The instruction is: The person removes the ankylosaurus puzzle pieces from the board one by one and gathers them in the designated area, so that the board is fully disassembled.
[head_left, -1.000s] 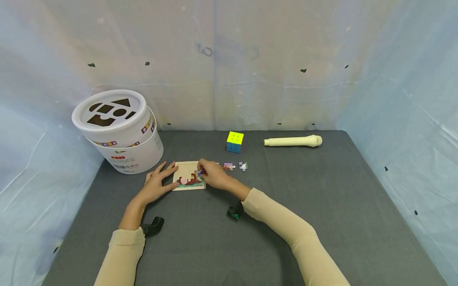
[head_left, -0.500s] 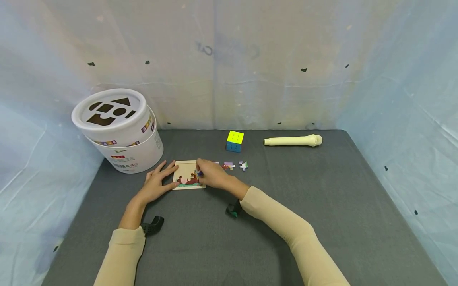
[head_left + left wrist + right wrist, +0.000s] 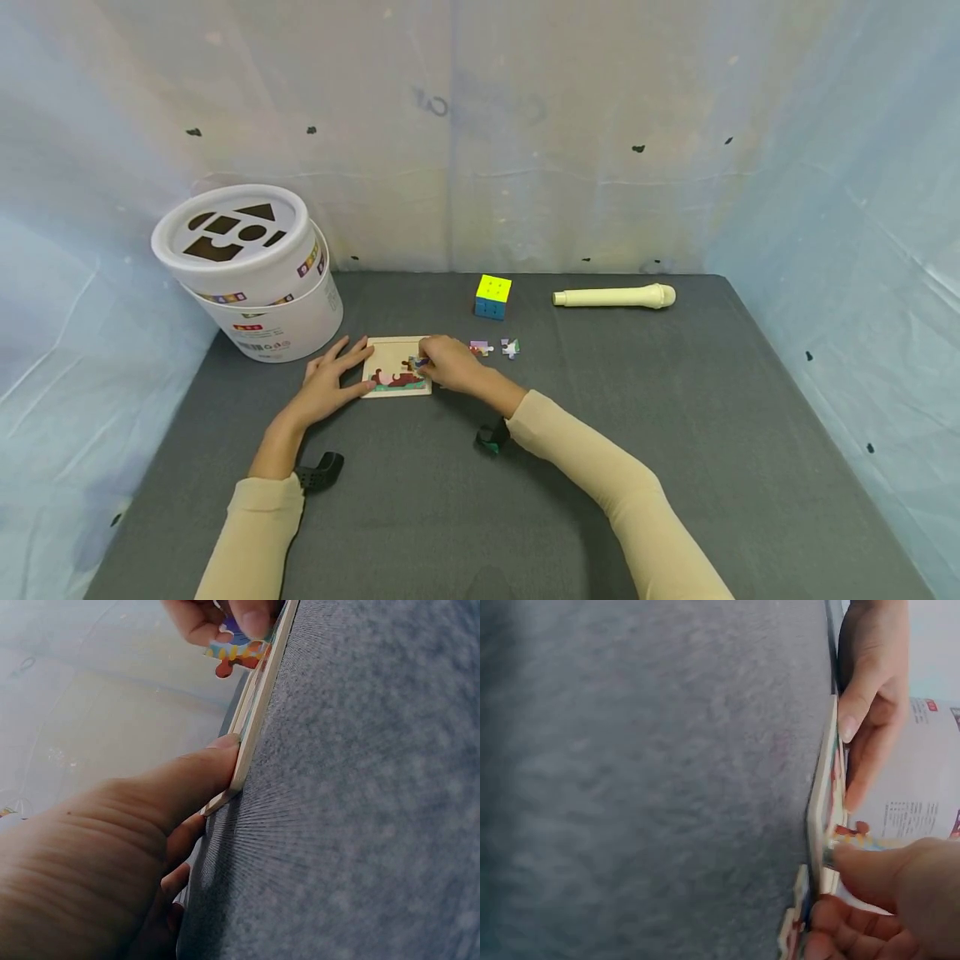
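Tabletop (image 3: 405,517), dark grey cloth.

Bucket (image 3: 303,333), white, at far left; cut-out shapes in its top.

Puzzle tray (image 3: 386,354), pale wood, flat on the cloth at left of centre. Picture pieces line its near side; bare wood shows towards far left. Probably light and stiff, prone to slide; best held by the raised rim.

Left hand (image 3: 327,389): fingers spread along the tray's left side, thumb on its near left corner.

Right hand (image 3: 452,367): over the tray's right side, pinching one piece between thumb and fingers.

Toy microphone (image 3: 615,297), cream, lying at far right.

Cube (image 3: 492,297), yellow on top, blue on its near face, beyond the tray to the right.

Puzzle piece (image 3: 231,652), in the right hand's pinch, tilted above the tray; probably thin, rigid, near weightless; best pinched by opposite edges, sparing its knobs.

Loose pieces (image 3: 511,348), two visible, right of the right hand.
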Demonstrator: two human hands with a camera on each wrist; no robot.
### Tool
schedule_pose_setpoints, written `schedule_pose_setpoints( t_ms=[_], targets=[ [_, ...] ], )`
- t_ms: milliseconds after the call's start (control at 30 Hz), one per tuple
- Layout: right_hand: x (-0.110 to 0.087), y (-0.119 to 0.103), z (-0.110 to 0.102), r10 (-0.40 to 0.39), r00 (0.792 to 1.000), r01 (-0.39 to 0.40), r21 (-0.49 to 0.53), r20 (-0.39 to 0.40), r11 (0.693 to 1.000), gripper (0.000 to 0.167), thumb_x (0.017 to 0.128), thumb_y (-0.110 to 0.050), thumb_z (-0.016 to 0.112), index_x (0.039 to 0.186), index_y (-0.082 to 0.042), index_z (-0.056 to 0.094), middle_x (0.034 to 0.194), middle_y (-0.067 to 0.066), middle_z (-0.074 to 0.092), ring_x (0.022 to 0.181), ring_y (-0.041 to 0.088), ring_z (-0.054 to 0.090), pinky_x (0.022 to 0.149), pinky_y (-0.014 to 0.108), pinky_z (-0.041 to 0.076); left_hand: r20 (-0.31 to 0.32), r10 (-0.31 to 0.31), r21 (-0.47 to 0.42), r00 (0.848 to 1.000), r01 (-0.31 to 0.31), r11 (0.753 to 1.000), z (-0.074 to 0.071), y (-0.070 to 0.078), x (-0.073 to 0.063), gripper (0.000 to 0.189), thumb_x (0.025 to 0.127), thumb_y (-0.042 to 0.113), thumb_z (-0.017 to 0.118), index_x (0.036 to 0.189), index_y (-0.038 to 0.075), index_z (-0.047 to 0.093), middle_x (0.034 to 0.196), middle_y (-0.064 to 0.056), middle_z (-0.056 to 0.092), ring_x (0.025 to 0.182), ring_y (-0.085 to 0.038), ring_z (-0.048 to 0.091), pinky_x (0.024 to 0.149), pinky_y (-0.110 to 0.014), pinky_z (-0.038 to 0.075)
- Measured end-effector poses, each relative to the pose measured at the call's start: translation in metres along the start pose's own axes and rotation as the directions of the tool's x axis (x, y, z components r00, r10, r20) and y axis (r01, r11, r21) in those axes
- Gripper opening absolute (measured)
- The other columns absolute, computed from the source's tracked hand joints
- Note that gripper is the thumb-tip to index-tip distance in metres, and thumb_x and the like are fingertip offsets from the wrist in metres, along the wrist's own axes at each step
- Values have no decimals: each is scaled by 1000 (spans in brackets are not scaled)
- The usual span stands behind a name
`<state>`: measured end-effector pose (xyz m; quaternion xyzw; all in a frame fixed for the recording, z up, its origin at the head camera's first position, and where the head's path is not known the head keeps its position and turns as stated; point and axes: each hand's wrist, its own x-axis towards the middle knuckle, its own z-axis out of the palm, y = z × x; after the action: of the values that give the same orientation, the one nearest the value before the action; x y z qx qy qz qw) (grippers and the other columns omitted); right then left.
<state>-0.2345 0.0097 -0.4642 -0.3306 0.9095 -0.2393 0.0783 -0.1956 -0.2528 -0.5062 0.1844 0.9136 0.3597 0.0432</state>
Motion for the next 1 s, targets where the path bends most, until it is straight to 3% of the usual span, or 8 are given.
schedule_pose_setpoints(
  t_ms=[100,200,333,467,700,1000],
  targets=[
    [-5,8,-1,2,998,7,143,-63,990,6,96,-9,67,96,-3,65,85,7,63,70,12,51,62,21,40,-2,3,3,1000,-3,1000,2,-1,0,70,93,33,71,151,5,44,162,-13,26,151,-40,6,108,-64,5],
    [-15,17,-9,36,988,11,300,-149,954,5,95,-4,68,99,-1,67,89,8,67,71,12,58,64,22,47,-8,13,9,1000,-13,1000,4,-2,1,70,93,33,72,151,6,44,162,-12,26,151,-39,7,109,-64,5],
    [-36,33,-28,85,977,7,430,-195,903,20,93,1,68,113,3,65,84,11,65,67,22,65,60,27,52,-11,22,6,1000,-22,1000,6,-3,3,70,93,34,72,151,6,44,163,-12,26,151,-39,6,110,-62,6],
    [-63,53,-45,88,983,-6,452,-161,892,26,95,4,63,121,4,61,81,14,63,65,30,65,57,29,51,-17,26,1,1000,-26,1000,4,-1,3,70,93,32,72,151,6,44,162,-13,27,151,-39,6,109,-63,6],
    [-101,80,-52,91,992,-49,416,-83,908,19,95,5,60,114,7,65,79,12,64,62,21,62,58,30,52,-16,24,15,1000,-24,1000,2,-1,1,70,94,32,71,151,4,43,162,-14,26,150,-41,6,108,-64,6],
    [-117,87,-47,137,988,-100,376,-72,921,17,92,5,64,109,6,67,74,5,61,58,12,55,54,27,47,-19,18,10,1000,-18,1000,3,-2,0,71,93,34,71,151,5,44,162,-14,26,150,-41,6,107,-66,6]
  ],
)
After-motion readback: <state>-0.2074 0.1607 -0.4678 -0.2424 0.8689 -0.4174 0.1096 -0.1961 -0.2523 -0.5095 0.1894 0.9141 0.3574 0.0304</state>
